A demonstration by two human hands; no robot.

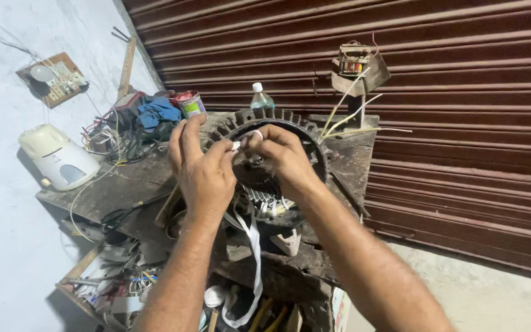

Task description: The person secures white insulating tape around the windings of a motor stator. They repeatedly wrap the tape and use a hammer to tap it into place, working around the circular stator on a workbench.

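Binding: both hands are up at the top of the stator (278, 154), working a white tape (254, 246) at the winding.
Step in hand: by my reading, the tape's end is being pinched and set against the coil just inside the housing's upper rim; the wrap looks barely started, since most of the tape hangs loose.
Left hand (204, 169): thumb and forefinger closed together on a small white bit of tape, the other fingers (182, 138) standing up and spread.
Right hand (284, 154): fingertips drawn together on the same tape, just beside the left fingertips, almost touching them.
Tape: from the pinch it drops behind the hands, reappears below the left wrist and hangs down past the worktop (124, 184) edge towards the clutter underneath.
Stator: upright on the worktop, ribbed ring facing the camera, its bore partly hidden by both hands.
Next move calls for: steady tension on the tape and a clean pass through the bore without snagging the windings, I judge.
Nearby: a bottle (261, 98) behind the ring, a tub (190, 104) and blue cloth (158, 112) to the left, a small coil former (356, 67) on a post to the right.
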